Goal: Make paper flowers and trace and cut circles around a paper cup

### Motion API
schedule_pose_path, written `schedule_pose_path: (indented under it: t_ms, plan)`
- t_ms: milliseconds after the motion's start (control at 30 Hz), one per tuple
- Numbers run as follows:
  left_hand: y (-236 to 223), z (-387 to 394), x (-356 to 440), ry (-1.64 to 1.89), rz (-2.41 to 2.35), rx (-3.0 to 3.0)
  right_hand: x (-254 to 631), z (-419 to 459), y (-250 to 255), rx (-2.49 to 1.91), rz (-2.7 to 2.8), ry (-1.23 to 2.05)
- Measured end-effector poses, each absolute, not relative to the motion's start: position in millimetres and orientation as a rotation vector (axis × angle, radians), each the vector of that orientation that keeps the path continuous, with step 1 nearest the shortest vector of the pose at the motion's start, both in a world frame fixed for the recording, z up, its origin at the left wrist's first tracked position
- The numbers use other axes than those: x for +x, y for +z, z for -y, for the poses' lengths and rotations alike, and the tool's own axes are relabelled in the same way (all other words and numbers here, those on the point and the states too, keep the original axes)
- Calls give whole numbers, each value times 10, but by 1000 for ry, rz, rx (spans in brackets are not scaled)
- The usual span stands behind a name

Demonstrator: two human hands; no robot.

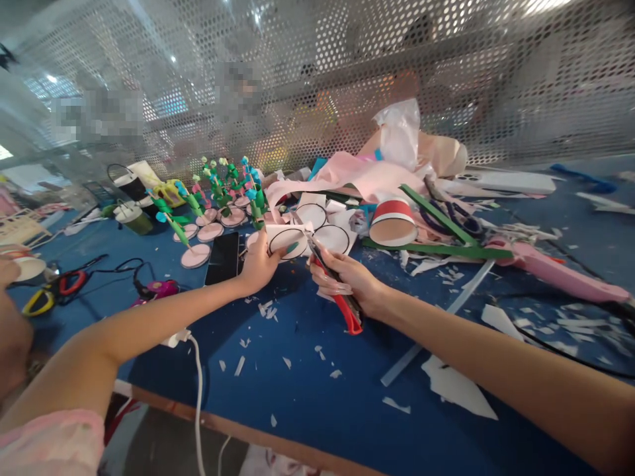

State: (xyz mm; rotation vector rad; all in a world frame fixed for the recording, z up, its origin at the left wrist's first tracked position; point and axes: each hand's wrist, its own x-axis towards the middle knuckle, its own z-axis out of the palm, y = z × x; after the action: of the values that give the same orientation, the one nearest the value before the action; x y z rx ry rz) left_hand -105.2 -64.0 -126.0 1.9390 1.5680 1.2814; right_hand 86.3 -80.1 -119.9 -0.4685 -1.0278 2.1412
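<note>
My left hand (261, 263) pinches a piece of white paper (289, 244) marked with a black circle outline. My right hand (346, 277) is wrapped around red-handled scissors (342, 305), whose blades meet the paper's right edge; their exact opening is too small to make out. Just behind, white paper (333, 238) with more black circles lies on the table, partly hidden. Left of my left hand are a black phone (223, 258) and several green and blue flower-like stems on round pink bases (195, 256).
A red-and-white paper cup (393, 225) lies on its side beside green strips (436, 250). A pink glue gun (565, 268) is at right. Pink sheets (342, 173) pile up behind. Paper scraps litter the blue table (297, 370); a white cable (198, 390) crosses its front edge.
</note>
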Motion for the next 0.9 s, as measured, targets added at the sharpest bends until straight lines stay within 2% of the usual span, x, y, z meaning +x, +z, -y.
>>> schedule_pose_path:
  t_ms: [900]
  plan:
    - [-1314, 665, -1064, 1235, -1502, 2020, 914, 880, -1133, -464, 1029, 2151]
